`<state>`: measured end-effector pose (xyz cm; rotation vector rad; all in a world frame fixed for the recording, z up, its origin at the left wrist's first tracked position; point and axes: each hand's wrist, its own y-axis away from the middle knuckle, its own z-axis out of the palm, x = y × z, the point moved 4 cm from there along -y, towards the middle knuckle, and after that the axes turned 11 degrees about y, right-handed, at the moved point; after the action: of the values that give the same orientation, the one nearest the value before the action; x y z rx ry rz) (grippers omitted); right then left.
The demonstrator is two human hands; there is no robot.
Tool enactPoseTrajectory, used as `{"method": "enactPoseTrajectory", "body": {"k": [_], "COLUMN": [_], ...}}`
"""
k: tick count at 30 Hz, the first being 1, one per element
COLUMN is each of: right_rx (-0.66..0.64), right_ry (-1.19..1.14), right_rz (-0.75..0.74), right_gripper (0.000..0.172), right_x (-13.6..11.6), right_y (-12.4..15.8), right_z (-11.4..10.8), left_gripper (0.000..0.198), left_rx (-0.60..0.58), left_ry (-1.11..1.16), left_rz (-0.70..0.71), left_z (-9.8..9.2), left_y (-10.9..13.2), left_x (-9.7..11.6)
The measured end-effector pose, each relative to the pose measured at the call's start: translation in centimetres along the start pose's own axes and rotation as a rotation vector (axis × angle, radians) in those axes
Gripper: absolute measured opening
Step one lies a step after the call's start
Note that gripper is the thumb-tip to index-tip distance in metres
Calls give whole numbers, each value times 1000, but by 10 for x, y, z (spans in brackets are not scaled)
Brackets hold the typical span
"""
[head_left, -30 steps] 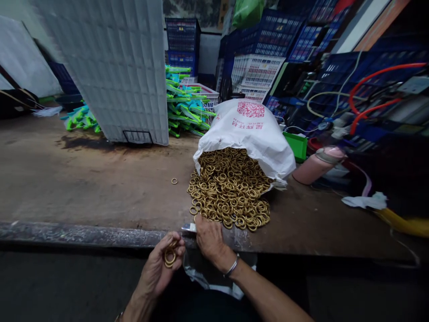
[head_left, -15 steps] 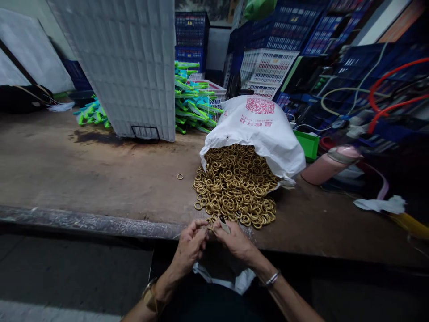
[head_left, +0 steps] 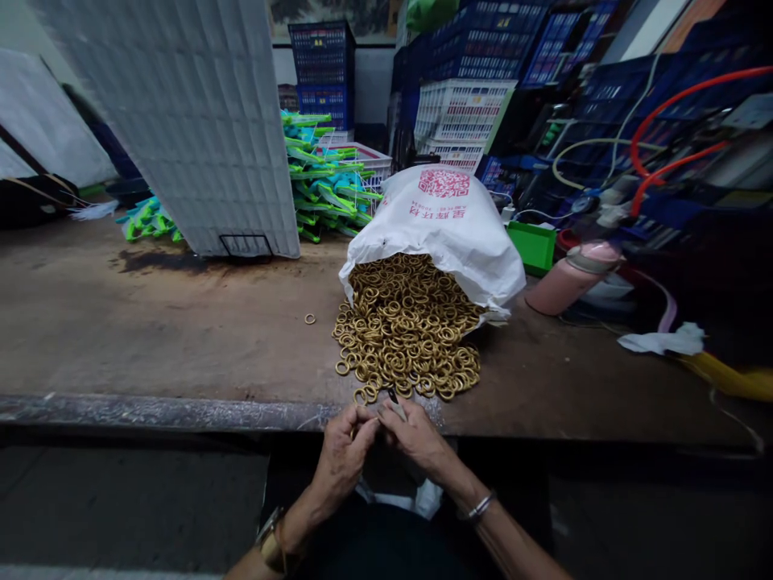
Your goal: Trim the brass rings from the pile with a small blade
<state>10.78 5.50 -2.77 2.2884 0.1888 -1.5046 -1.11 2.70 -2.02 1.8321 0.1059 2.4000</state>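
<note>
At the bench's front edge my left hand [head_left: 341, 451] is closed, with a bit of a gold ring [head_left: 353, 432] showing between its fingers. My right hand [head_left: 418, 435] is closed on a small grey tool with a dark tip [head_left: 397, 404], perhaps a blade; its kind is unclear. The fingertips of both hands meet, hiding whatever lies between them. Just beyond them a heap of gold rings [head_left: 411, 338] spills from the mouth of a white sack [head_left: 435, 221] lying on its side. One loose ring [head_left: 310, 319] lies left of the heap.
A tall pale ribbed panel [head_left: 181, 129] stands on the brown bench [head_left: 199, 338], with green and blue plastic pieces [head_left: 326, 181] behind it. On the right are a pink bottle [head_left: 571, 282], a green tray [head_left: 532, 246] and red tubing [head_left: 640, 145]. Stacked crates [head_left: 462, 109] stand at the back.
The view has turned slightly, so the scene sits further left. My fingertips have come together, and the ring seen between the hands before is now mostly hidden in my left fingers.
</note>
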Motion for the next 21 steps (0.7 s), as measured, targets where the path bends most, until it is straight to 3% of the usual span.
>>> {"method": "enactPoseTrajectory", "body": {"k": [6, 13, 18, 21], "right_rx": [3, 6, 160, 130], "right_ry": [-51, -14, 369, 635], "right_rz": [-4, -12, -100, -163], "right_gripper": [21, 24, 20, 13], "right_x": [9, 5, 4, 3], "right_y": [-1, 1, 6, 10], "right_z": [-3, -8, -16, -11], "left_gripper": [29, 28, 28, 30], "left_rx": [-112, -131, -46, -22], "left_ry": [276, 450, 403, 328], "left_rz": [-316, -384, -371, -344], "left_z": [8, 18, 16, 13], "left_y": [3, 4, 4, 2], "left_x": [-17, -12, -19, -22]}}
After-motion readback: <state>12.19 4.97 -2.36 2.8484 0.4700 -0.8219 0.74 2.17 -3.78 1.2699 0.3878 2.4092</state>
